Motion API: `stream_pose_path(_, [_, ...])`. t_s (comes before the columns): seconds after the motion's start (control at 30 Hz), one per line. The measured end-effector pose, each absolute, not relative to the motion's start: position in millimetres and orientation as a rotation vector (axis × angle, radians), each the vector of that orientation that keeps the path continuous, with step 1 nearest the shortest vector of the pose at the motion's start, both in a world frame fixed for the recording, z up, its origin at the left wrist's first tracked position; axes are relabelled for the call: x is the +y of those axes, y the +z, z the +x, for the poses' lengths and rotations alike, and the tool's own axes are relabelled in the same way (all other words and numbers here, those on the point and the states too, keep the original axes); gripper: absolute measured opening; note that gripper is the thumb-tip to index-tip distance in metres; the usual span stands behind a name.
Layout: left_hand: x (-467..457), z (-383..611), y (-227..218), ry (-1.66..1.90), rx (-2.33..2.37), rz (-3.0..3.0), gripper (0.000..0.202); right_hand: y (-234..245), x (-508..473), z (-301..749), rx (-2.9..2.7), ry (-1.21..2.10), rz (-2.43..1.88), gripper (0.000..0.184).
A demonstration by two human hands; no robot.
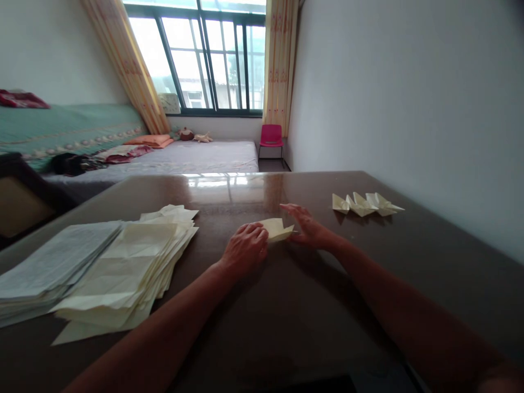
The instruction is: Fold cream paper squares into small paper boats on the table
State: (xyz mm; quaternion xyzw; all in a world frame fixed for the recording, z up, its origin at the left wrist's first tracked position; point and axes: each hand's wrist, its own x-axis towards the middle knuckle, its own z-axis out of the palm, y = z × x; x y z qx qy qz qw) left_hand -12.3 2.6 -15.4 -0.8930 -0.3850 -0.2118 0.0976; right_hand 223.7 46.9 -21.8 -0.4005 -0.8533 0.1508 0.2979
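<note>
A small piece of folded cream paper is just above the middle of the dark glossy table. My left hand grips its left end, with the fingers curled over the paper. At the paper's right end, my right hand has its thumb and fingers spread apart. The right thumb is close to the paper's pointed corner; whether it touches I cannot tell. Farther right stand several folded paper pieces in a row, with pointed flaps sticking up.
At the left lie a pile of creased cream sheets and a stack of greyish printed paper. Beyond the table are a bed, a pink chair and a window. A white wall runs along the right side.
</note>
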Motion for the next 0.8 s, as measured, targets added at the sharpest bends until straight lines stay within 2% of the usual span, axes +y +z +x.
stream_pose_path(0.07, [-0.8, -10.1, -13.3, -0.610, -1.139, -2.634, 0.012, -15.2, 39.9, 217.9, -2.352, 0.312, -1.000, 0.072])
stream_pose_path(0.17, [-2.8, -8.7, -12.6, -0.652, -1.340, -2.635, 0.012, -13.2, 37.3, 212.3, -2.270, 0.553, -1.032, 0.043])
stream_pose_path(0.23, [-1.8, -8.0, -13.0, -0.804, -1.554, -2.642, 0.014, -15.5, 40.0, 211.2, -2.076, 0.875, -1.025, 0.042])
stream_pose_path(0.33, [2.4, -5.8, -14.3, -1.235, -1.764, -2.741, 0.016, -18.1, 43.5, 209.7, -1.794, 1.215, -0.911, 0.041])
stream_pose_path(0.43, [7.8, -4.5, -16.7, -1.699, -1.823, -2.945, 0.024, -17.1, 42.9, 206.3, -1.615, 1.262, -0.920, 0.037])
stream_pose_path(0.5, [10.9, -6.2, -18.7, -1.822, -1.828, -2.974, 0.026, -16.3, 42.1, 204.8, -1.539, 1.250, -1.001, 0.038])
stream_pose_path(0.57, [12.6, -10.0, -20.0, -1.664, -1.741, -2.861, 0.028, -16.7, 42.2, 204.9, -1.532, 1.236, -1.098, 0.038])
stream_pose_path(0.67, [11.6, -15.4, -19.6, -1.223, -1.396, -2.643, 0.040, -21.1, 44.9, 207.1, -1.618, 1.210, -1.199, 0.038])
stream_pose_path(0.8, [6.9, -17.1, -18.0, -0.794, -0.977, -2.677, 0.018, -30.7, 51.4, 210.4, -1.742, 1.149, -1.233, 0.039])
